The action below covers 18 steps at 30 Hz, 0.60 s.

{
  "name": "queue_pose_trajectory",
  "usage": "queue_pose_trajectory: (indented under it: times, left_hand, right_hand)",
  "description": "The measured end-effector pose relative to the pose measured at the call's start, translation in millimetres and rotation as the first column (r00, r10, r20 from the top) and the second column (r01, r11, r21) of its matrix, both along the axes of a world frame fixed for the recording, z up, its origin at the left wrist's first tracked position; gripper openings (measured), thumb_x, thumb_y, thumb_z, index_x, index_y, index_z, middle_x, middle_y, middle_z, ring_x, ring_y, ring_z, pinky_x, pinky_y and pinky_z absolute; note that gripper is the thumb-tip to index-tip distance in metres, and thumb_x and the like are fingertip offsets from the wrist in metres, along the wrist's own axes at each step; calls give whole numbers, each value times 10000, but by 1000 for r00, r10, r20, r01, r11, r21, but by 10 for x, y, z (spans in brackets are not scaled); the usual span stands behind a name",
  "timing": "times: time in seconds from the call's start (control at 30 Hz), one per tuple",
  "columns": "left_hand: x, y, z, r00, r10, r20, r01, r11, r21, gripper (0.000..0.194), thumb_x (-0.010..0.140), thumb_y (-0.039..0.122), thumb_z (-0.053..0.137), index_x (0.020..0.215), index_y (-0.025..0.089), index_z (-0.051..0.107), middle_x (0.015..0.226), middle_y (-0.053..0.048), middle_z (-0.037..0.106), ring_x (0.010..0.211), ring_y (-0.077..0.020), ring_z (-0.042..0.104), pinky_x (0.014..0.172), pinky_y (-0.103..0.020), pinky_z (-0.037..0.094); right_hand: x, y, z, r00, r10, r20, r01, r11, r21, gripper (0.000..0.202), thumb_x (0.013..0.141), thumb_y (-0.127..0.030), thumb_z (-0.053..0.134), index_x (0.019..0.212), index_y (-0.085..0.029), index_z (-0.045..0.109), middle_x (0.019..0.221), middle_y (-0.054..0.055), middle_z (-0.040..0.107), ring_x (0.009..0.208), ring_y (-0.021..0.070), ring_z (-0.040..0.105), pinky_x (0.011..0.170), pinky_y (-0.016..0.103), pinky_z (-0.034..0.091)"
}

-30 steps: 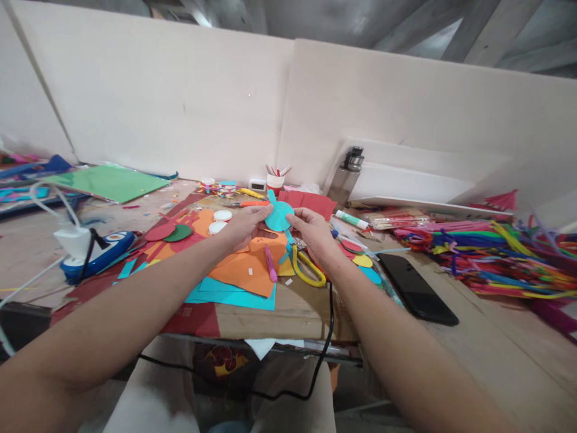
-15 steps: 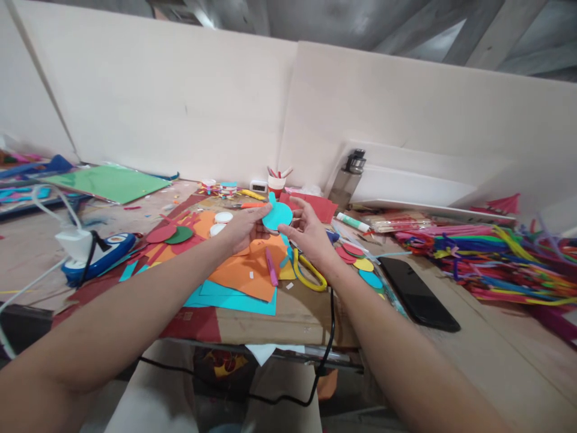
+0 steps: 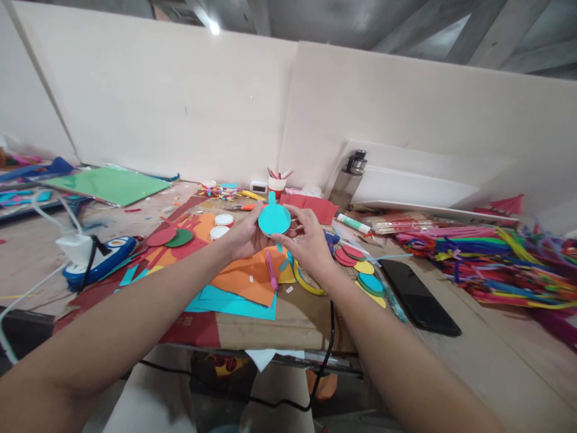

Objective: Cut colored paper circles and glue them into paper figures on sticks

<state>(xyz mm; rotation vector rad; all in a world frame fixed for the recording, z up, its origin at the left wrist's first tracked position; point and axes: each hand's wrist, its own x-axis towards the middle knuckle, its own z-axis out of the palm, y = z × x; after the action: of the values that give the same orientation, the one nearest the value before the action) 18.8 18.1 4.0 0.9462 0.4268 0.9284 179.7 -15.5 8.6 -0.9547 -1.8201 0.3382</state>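
Turquoise paper disc (image 3: 274, 219) with a small tab on top sits raised above the counter's (image 3: 288, 316) middle, pinched between the left hand (image 3: 246, 236) and right hand (image 3: 309, 240), each grip pressed on its rim, over orange paper (image 3: 241, 272).

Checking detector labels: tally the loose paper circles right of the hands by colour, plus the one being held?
Red circles: 2
Yellow circles: 2
Teal circle on table: 1
Teal circle in the hands: 1
Total: 6

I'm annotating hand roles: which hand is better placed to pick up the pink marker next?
Probably the right hand: it hovers nearest the pink marker, while the left hand supports the teal disc.
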Motion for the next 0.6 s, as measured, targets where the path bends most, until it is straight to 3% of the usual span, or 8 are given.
queue_pose_trajectory:
  times: [0.17,0.37,0.6]
  left_hand:
    - [13,-13,16,998,50,-42,-53,997,-60,690,910,663,323,1090,102,684,939,-157,741,863,-239,716,731,-308,569]
    - [-16,-4,-5,999,-4,-35,0,994,-114,708,923,649,290,1079,77,677,835,-160,733,699,-208,705,521,-240,511]
    - [-13,-24,5,999,-11,-46,5,991,-136,711,897,688,303,1014,101,687,764,-132,718,604,-176,674,484,-224,500]
  right_hand:
    - [-26,-43,5,1000,3,18,-4,999,53,634,724,-322,796,1302,-284,538,1111,69,541,918,195,564,815,361,520]
    - [-66,-92,-25,1000,-6,-11,7,995,100,566,738,-311,778,1255,-255,553,1060,65,532,927,200,550,734,330,522]
    - [-95,-120,-32,999,8,-36,-3,992,123,595,742,-319,773,1273,-261,512,1070,63,531,922,203,546,757,350,517]
